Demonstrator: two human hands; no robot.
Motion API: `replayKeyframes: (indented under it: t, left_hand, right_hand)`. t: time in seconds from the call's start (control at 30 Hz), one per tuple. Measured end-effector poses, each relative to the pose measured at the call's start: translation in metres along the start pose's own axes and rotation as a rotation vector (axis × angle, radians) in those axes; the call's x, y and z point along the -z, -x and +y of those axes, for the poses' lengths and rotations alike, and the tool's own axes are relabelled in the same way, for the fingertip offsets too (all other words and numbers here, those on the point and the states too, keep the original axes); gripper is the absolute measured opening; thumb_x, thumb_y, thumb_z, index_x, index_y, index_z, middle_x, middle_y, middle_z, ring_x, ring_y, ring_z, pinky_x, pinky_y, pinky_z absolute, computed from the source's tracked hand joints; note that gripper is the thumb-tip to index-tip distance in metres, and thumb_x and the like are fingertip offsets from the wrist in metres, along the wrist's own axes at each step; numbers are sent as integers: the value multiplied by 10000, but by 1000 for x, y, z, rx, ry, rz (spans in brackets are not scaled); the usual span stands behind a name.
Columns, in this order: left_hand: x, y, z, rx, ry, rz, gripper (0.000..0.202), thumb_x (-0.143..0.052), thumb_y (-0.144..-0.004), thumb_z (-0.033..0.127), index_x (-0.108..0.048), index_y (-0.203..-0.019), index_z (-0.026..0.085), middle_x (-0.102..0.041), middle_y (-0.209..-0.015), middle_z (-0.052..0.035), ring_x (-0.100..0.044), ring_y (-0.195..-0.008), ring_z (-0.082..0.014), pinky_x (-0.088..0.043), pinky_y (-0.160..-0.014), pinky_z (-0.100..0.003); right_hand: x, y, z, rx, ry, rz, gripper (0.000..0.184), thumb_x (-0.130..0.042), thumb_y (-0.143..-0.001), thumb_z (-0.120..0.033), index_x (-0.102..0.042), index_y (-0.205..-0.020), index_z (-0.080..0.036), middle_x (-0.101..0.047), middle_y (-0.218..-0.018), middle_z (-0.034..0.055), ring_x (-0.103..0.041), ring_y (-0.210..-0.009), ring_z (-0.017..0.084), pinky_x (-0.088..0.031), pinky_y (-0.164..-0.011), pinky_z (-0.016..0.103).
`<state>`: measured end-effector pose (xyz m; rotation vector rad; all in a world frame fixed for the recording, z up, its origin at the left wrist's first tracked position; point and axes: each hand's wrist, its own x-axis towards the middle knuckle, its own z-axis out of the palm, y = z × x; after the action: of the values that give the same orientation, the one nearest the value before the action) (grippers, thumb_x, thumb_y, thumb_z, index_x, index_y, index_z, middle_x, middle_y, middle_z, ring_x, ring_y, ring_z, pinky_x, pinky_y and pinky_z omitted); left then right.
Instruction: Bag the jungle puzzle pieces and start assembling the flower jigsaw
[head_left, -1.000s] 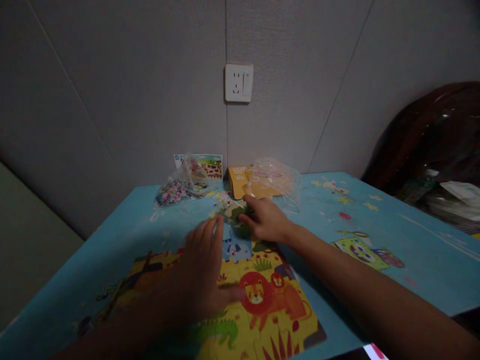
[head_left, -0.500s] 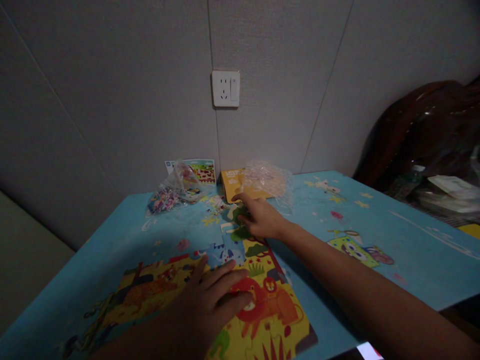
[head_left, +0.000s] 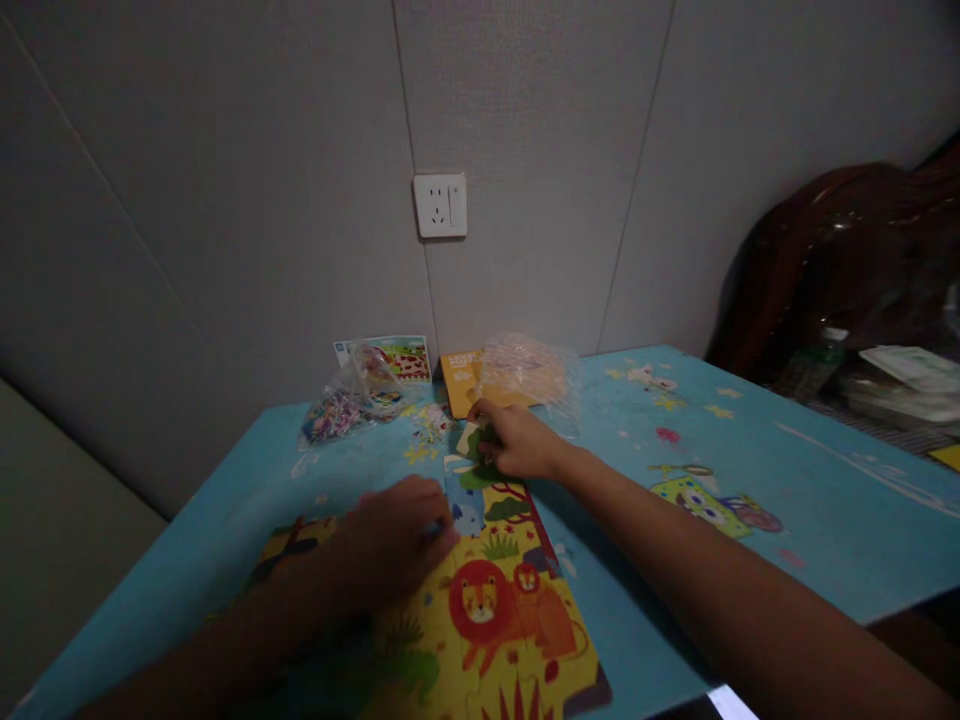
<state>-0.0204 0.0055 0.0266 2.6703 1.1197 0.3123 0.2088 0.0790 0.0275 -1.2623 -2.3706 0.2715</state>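
Puzzle, table beyond its right edge, right hand pinching piece, left hand blurred, grip unclear

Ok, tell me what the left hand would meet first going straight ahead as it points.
Probably the right hand, which seems to pinch a cream-and-green puzzle piece; depth is unclear, so the left hand could pass above.

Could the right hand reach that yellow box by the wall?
Probably yes: the right hand is close to the yellow box, whose left end is uncovered, though a plastic bag covers its right part and the hand seems to hold a puzzle piece.
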Motion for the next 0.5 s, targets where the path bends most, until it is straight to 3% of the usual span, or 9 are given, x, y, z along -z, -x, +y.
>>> replayKeyframes:
  t: [0.1, 0.2, 0.33, 0.5]
  left_hand:
    - [-10, -40, -22, 153, -147, 168, 236, -469, -875, 246, -633, -1016, 152, -620, -1015, -133, -542, -1025, -278, -416, -948, -437]
    - [-24, -61, -41, 225, -184, 232, 288, -461, -892, 339, -606, -1063, 159, -573, -1099, -141, -508, -1057, -295, -404, -933, -453]
    - [-32, -62, -46, 177, -160, 196, 287, -531, -822, 311, -560, -1073, 175, -524, -1151, -130, -463, -1090, -299, -387, -924, -457]
    - [-32, -62, -48, 147, -95, 202, 281, -580, -778, 327, -543, -1013, 177, -530, -1132, -126, -465, -1078, -303, -379, -920, -459]
  right_hand:
    - [3, 1, -1, 7, -26, 17, 471, -595, -694, -137, -538, -1161, -156, -609, -783, 52, -501, -667, 163, -299, -600, 270]
    - [7, 2, -3, 57, -144, 21, 391, -593, -684, -151, -563, -1074, -158, -580, -711, 10, -477, -613, 139, -304, -584, 260]
    - [9, 6, -12, 199, -273, -41, 251, -613, -663, -208, -561, -907, -177, -550, -681, -22, -457, -589, 122, -306, -563, 246]
    - [5, 7, -25, 291, -161, -228, 200, -588, -609, -150, -516, -792, -185, -455, -581, -47, -377, -532, 114, -259, -521, 249]
